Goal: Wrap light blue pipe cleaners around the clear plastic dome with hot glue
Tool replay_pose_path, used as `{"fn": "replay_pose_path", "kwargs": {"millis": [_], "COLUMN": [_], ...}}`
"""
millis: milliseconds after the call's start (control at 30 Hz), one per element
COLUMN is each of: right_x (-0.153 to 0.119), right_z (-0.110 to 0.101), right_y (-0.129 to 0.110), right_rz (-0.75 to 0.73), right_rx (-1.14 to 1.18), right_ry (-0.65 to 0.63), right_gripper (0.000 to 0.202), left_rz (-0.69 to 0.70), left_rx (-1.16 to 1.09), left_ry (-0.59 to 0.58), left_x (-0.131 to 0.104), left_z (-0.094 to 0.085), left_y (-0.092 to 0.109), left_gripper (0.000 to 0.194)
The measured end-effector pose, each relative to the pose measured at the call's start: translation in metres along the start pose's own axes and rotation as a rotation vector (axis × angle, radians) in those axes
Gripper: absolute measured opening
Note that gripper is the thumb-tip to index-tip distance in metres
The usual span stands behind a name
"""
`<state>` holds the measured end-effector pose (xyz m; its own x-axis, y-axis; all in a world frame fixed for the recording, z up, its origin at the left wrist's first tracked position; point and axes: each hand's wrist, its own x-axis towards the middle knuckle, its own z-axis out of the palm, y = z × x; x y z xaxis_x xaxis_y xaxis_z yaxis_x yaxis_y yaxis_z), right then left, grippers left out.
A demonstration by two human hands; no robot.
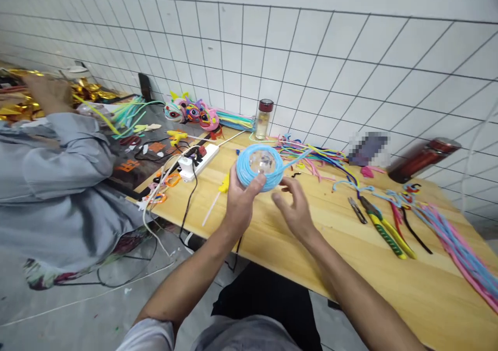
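My left hand is closed on a blue ring wound of pipe cleaner, its thumb pressed over the near rim. A clear, shiny round piece shows in the middle of the ring. From the ring's right side a loose blue end sticks out to the upper right. Just right of the ring, my right hand hovers over the table with thumb and fingers apart, holding nothing that I can see. Below the ring, a yellow glue gun is partly hidden by my left hand.
A white power strip with cords lies left. Behind stand a glass bottle and a tilted dark red flask. Green-yellow pliers, small snips and pipe cleaners lie right. A co-worker's grey sleeve is at left.
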<state>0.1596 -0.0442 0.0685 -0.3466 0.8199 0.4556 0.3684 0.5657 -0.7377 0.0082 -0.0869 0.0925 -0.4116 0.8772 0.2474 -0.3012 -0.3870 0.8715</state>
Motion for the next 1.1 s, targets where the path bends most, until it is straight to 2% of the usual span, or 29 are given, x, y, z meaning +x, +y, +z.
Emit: {"fn": "replay_pose_path", "kwargs": {"millis": [67, 167, 300, 433, 700, 1100], "right_x": [-0.021, -0.041, -0.047, -0.049, -0.052, -0.054], "right_z": [-0.033, -0.059, -0.066, -0.071, -0.076, -0.069], "right_y": [-0.003, -0.010, -0.010, 0.000, 0.022, 0.029], "right_rz": [0.015, 0.017, 0.082, 0.114, 0.160, 0.228], "right_rx": [0.159, 0.251, 0.297, 0.360, 0.386, 0.434], "right_ry": [0.195, 0.342, 0.396, 0.427, 0.466, 0.460], "right_gripper": [0.044, 0.053, 0.057, 0.052, 0.049, 0.045], "left_rz": [-0.061, -0.139, -0.199, -0.218, -0.259, -0.287], "left_rx": [-0.024, -0.080, -0.138, -0.128, -0.099, -0.114], "left_ry": [-0.039, -0.079, -0.123, -0.133, -0.137, -0.134], "left_x": [-0.012, -0.027, -0.042, -0.049, -0.051, -0.053], "left_z": [0.016, 0.040, 0.065, 0.080, 0.089, 0.083], "left_y": [-0.013, -0.029, -0.044, -0.053, -0.066, -0.084], "left_gripper": [0.075, 0.077, 0.083, 0.088, 0.088, 0.088]}}
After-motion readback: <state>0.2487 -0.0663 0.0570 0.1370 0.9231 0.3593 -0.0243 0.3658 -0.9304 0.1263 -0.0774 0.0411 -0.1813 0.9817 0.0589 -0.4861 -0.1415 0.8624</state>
